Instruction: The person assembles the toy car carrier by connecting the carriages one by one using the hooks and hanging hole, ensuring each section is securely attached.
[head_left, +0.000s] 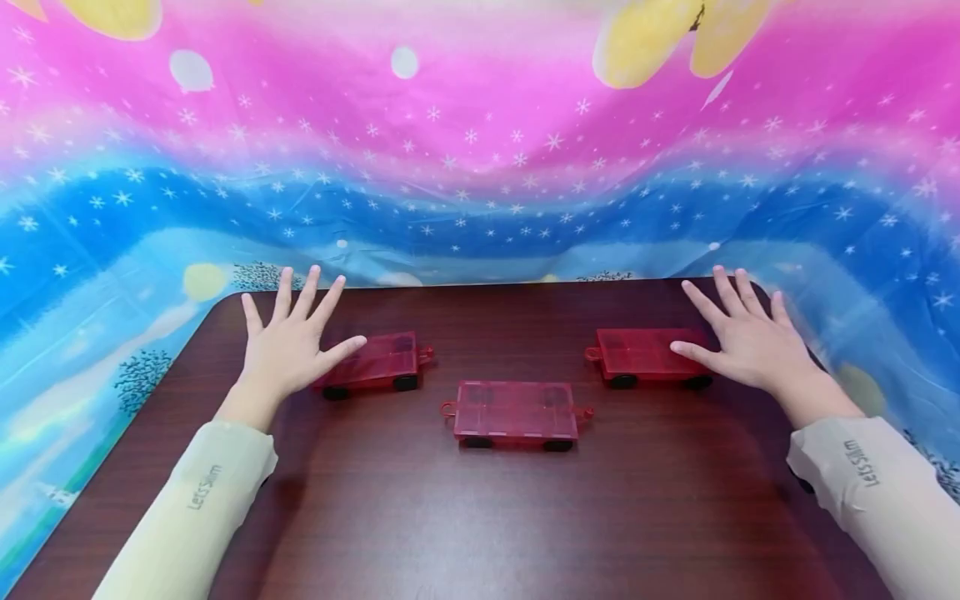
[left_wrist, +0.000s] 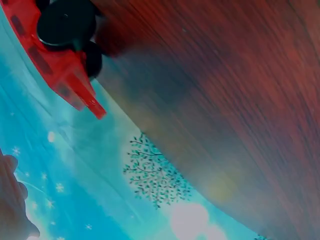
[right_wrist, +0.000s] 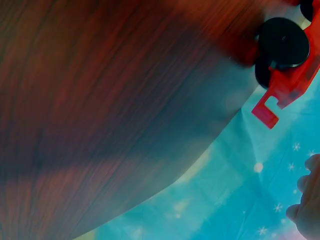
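Note:
Three red see-through toy wagons with black wheels and end hooks stand apart on the table. In the head view the left wagon [head_left: 382, 360] is partly behind my left hand [head_left: 288, 346], whose fingers are spread and hold nothing. My right hand [head_left: 750, 346] is spread too, its thumb overlapping the right wagon [head_left: 637, 354]; I cannot tell whether it touches. Between them and nearer me sits the middle wagon [head_left: 517, 411]. The left wrist view shows a wheel [left_wrist: 67, 24] and a red hook end; the right wrist view shows another wheel [right_wrist: 283, 42] and hook [right_wrist: 267, 112].
The dark wooden table [head_left: 510, 517] has rounded far corners. A pink and blue snowflake-patterned cloth [head_left: 480, 167] hangs behind it and along both sides. Pale sleeves cover both forearms.

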